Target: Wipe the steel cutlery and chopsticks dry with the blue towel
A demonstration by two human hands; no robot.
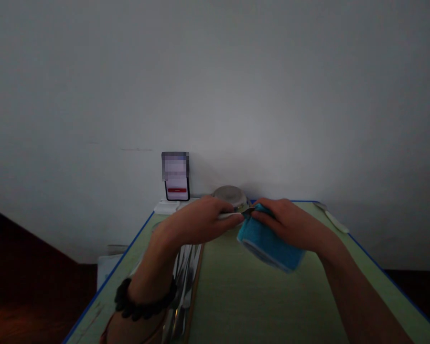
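Observation:
My left hand (200, 220) is closed around the handle of a metal utensil (236, 213), held above the green table (236, 296). My right hand (290, 222) grips a blue cloth (268, 243) and pinches it over the utensil's far end. Both hands meet in mid-air near the table's far middle. A dark beaded bracelet (143, 303) sits on my left wrist.
Several pieces of metal cutlery (186, 272) lie on the table's left side under my left arm. A metal bowl (231, 195) stands at the far edge by the wall, a phone (177, 179) propped beside it. A white utensil (331, 217) lies far right.

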